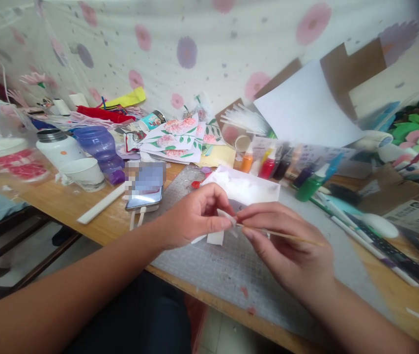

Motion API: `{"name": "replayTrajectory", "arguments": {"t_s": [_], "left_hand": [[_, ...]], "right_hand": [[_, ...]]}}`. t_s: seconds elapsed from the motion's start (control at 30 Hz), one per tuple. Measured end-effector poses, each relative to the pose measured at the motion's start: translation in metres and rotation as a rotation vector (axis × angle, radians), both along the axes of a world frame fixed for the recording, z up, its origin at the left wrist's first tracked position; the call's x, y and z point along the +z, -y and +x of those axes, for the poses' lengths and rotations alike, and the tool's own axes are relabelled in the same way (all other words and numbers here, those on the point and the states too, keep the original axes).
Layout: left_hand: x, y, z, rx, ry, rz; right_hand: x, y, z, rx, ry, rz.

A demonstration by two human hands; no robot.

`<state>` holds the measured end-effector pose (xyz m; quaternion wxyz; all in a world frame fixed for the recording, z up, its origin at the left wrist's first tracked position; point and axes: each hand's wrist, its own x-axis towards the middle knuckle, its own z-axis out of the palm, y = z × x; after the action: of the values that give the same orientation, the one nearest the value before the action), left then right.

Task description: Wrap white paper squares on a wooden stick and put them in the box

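My left hand (198,216) pinches a small piece of white paper (227,216) between thumb and fingers. Across from it, my right hand (290,241) is closed on a thin wooden stick (290,236), whose tip meets the white paper. Both hands are held together above a grey cutting mat (224,275). Under the left fingers, more white paper strips (214,239) lie on the mat. Just behind the hands stands an open white box (268,191) with fluffy white material (237,184) in it.
Paint bottles (246,162) line the back of the mat. At left are a phone (145,187) with cables, a white cup (82,173) and a purple bottle (97,150). Floral drawings (174,140) lie behind. Pens and a black ruler (378,246) lie right, near a cardboard box (415,211).
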<state>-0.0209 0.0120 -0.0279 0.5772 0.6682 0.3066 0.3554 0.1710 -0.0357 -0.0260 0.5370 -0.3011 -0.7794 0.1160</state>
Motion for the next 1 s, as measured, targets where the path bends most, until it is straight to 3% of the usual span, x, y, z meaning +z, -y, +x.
{"name": "replayTrajectory", "arguments": {"t_s": [0.07,0.13,0.23,0.4,0.63,0.77,0.9,1.0], "left_hand": [[0.002,-0.001,-0.004,0.169,-0.058,0.159],[0.005,0.001,-0.005,0.256,-0.158,0.279],[0.014,0.009,0.000,0.119,-0.304,0.356],[0.023,0.018,0.014,0.161,-0.399,0.324],[0.015,0.012,0.011,0.249,-0.484,0.320],[0.010,0.007,0.006,0.334,-0.494,0.242],[0.006,0.004,0.002,0.304,-0.426,0.162],[0.004,0.003,0.000,0.308,-0.440,0.164]], "right_hand": [[-0.002,-0.001,0.001,-0.036,-0.014,0.003],[-0.003,-0.002,0.002,-0.070,-0.019,0.002],[-0.005,-0.003,0.001,-0.079,-0.010,0.009],[-0.006,-0.004,-0.001,-0.070,-0.018,0.039],[-0.009,-0.012,0.004,-0.123,-0.060,0.004],[-0.010,-0.024,0.016,-0.274,-0.048,0.045],[-0.013,-0.039,0.029,-0.516,0.058,0.162],[-0.015,-0.043,0.033,-0.593,0.130,0.231]]}}
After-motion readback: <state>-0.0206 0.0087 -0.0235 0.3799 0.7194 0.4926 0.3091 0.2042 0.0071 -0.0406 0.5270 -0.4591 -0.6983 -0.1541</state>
